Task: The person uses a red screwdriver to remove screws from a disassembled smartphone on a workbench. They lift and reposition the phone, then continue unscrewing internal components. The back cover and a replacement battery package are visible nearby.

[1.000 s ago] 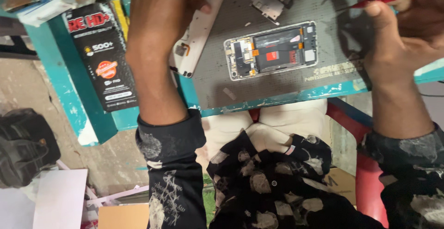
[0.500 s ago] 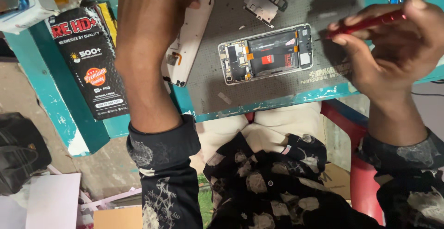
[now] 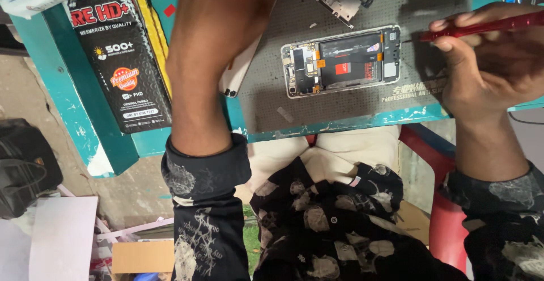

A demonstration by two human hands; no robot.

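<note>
While our right hand (image 3: 493, 60) is clenching its grip around the red screwdriver (image 3: 481, 28), we are aiming the tip leftward at the opened phone (image 3: 341, 61), just beside it. That phone is lying lengthwise across the grey mat (image 3: 362, 102) on the desk (image 3: 85, 139). Our left hand (image 3: 226, 26) is covering the white back cover (image 3: 241, 74); its grip we cannot tell.
</note>
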